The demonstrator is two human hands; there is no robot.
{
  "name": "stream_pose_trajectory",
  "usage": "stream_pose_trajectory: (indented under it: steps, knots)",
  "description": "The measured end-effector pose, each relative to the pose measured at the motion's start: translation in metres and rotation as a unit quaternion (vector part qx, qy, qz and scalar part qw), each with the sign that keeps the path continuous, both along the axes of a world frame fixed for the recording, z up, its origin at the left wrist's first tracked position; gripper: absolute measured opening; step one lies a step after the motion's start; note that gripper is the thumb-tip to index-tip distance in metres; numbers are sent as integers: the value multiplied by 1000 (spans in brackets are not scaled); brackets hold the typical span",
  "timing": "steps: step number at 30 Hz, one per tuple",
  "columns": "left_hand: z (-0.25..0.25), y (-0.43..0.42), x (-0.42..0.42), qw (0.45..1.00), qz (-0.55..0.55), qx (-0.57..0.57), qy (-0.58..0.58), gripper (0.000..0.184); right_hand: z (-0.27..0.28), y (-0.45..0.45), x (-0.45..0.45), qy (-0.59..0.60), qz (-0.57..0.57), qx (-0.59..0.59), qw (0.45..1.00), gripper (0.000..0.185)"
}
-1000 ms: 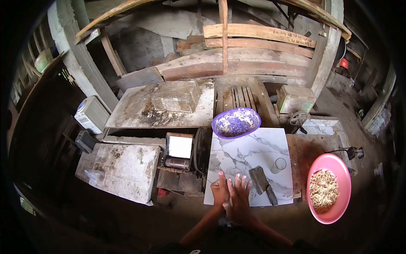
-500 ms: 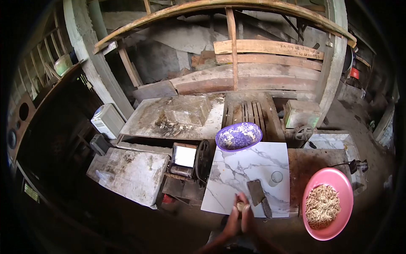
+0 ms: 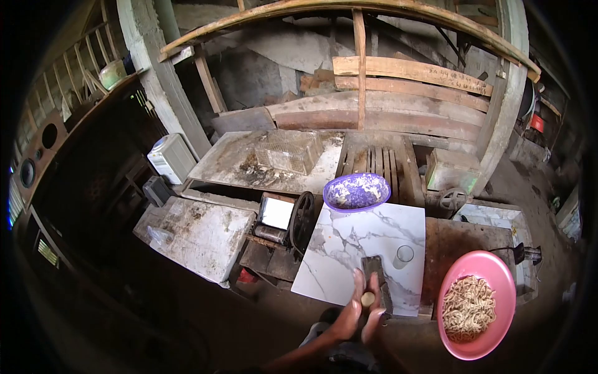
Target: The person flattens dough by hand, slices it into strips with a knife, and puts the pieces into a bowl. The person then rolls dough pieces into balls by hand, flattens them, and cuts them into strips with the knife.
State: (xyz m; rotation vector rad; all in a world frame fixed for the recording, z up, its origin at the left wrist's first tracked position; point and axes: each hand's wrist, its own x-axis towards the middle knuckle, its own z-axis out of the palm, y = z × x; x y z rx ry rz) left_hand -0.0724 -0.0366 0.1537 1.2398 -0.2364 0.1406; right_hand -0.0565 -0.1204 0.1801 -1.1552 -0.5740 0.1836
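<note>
A small pale ball of dough [image 3: 367, 299] sits between my two palms, over the front edge of a white marbled board [image 3: 324, 262]. My left hand [image 3: 349, 318] presses on it from the left with the fingers held long. From the other side my right hand [image 3: 374, 321] faces it, palm inward. Just beyond the fingertips a dark cleaver [image 3: 372, 265] lies on the board, its handle partly behind my right hand. A clear drinking glass [image 3: 404, 255] stands on the board to the right.
A purple basin [image 3: 355, 206] with whitish residue sits at the board's far edge. At right is a pink basin [image 3: 507, 311] of pale dough strips [image 3: 467, 308]. A hand-wheel roller machine [image 3: 274, 215] stands left of the board, and a wire cage [image 3: 289, 153] rests farther back.
The view has shifted a little. My hands have moved slightly up and right over the board and have parted somewhat, showing more of the dough ball.
</note>
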Motion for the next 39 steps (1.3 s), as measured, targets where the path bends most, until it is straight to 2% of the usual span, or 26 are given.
stream_pose_trajectory:
  steps: [1,2,3,5,6,8,9,11,12,13,15,17,19,20,21,23,24,25,26,27,28,30,31,32,35,39]
  knots:
    - [4,3,5,1000,18,15,1,89,-18,5,-6,-14,17,5,1000,93]
    - [7,4,10,995,65,74,5,88,-18,6,-6,-23,23,9,999,94]
    - [1,1,10,994,63,89,7,87,-17,7,-6,-31,30,13,999,94]
    - [-13,-6,9,991,58,117,9,85,-11,-4,3,9,-39,-22,999,91]
    - [-19,-14,9,999,-12,35,-8,85,-6,-11,8,29,-72,-41,996,90]
    - [-18,-16,3,994,-104,-36,-19,86,-4,-23,22,105,-114,-68,986,83]
    - [3,-15,2,994,-109,22,-24,87,-4,-19,23,105,-118,-68,985,83]
    - [-10,-12,12,991,-110,40,-62,86,-8,-12,27,52,-150,-59,986,85]
    - [1,-2,18,991,-112,39,-67,86,-17,-9,29,28,-163,-72,984,87]
    - [13,13,22,993,-114,-13,-9,87,-36,-2,26,25,-166,-73,983,87]
    - [36,28,35,990,-118,-64,48,88,-61,19,18,-3,-198,-269,943,84]
    - [51,38,45,999,7,31,31,90,-63,28,20,-14,-213,-362,907,83]
    - [-40,33,49,999,-8,27,19,85,-23,24,31,44,-139,-105,984,85]
    - [-62,28,50,999,-7,35,4,86,-9,20,38,92,-105,-49,989,89]
    - [-46,29,45,994,-10,111,-21,87,-6,21,47,92,-110,-47,989,89]
    - [-14,30,37,963,-8,257,-79,89,-3,24,58,2,-183,-131,974,84]
    - [-5,33,39,992,-54,100,-51,87,-4,27,56,2,-187,-130,974,84]
    - [3,39,44,993,-99,-59,-21,85,-6,33,49,5,-156,-113,981,85]
    - [10,52,51,987,-143,-72,-17,83,-6,40,42,8,-125,-96,987,86]
    - [19,58,57,987,-145,-71,-17,83,-2,47,38,60,-101,-117,986,93]
    - [28,63,61,994,-106,-8,15,89,3,54,34,112,-78,-139,981,101]
    - [11,65,75,996,5,84,-34,92,-19,62,33,86,-77,-109,987,102]
    - [4,60,70,996,3,87,-34,92,-26,60,34,73,-79,-93,990,103]
    - [0,57,65,998,-10,46,-32,89,-25,60,36,60,-80,-77,992,103]
    - [-5,47,49,997,-46,-58,-12,80,33,47,39,43,-74,-125,988,95]
    - [-4,32,37,987,-55,-113,102,74,8,35,53,61,-123,-124,983,87]
